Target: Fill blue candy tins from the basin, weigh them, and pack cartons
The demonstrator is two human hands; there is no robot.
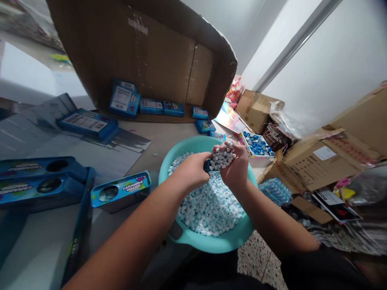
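Candies (211, 211), small, white and pale blue, fill much of a teal basin (208, 245), and a further heap of them sits raised above the rest in the right hand (237, 167). That hand is cupped, its fingers curled around the heap at the basin's far side. The left hand (193, 169) is just beside it, also over the basin, its thumb and fingers clamped on a dark blue piece (207, 165) that is mostly hidden; I cannot tell how far the fingers wrap around its underside. The piece and the heap meet, or nearly so, between the two hands. Left of the basin, a blue tin (133, 186) with a round opening in its top stands on the worktop (165, 141). Two similar tins (24, 166) lie side by side at the far left, next to a blue-edged tray (90, 201). Beyond the basin, a carton (163, 60) lies on its side, its opening facing the person, with several blue packs (124, 100) inside; another pack (87, 123) lies on papers (133, 143) to the left. Right of the basin's far rim, a small box (249, 153) holds shiny blue caps (258, 144).
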